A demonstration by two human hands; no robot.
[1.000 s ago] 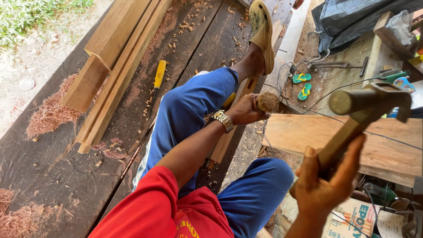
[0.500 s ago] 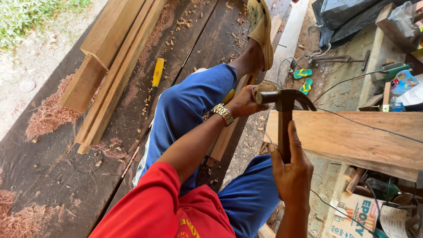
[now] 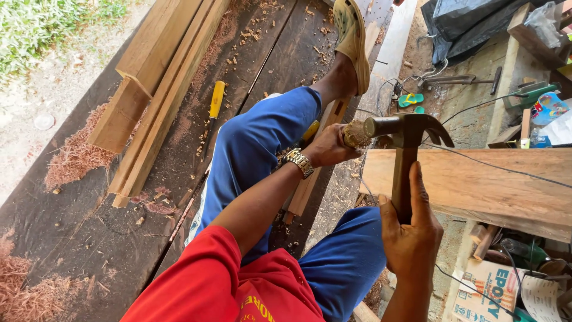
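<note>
In the head view, our right hand (image 3: 411, 238) sits at the lower right of the frame, fingers wrapped tight around the handle of a claw hammer (image 3: 405, 140). A second ago the hammer was lifted up high at the right edge. Half a second ago it had swung down, and now its flat metal face is right up against the frayed top of the chisel (image 3: 356, 135) near the middle of the frame. So the hit has just landed, or is about to.

Our left hand (image 3: 326, 148) is closed around the chisel, just under that mashed, fuzzy end. A shiny metal watch (image 3: 298, 161) is on that wrist. The chisel points down at a thin wooden strip (image 3: 310, 179) beside our blue knee.

The dark bench (image 3: 89, 238) looks rough, with curly red shavings and small chips. Smooth pale planks (image 3: 149, 89) lie at the upper left, and a yellow-handled tool (image 3: 213, 107) lies near them.
</note>
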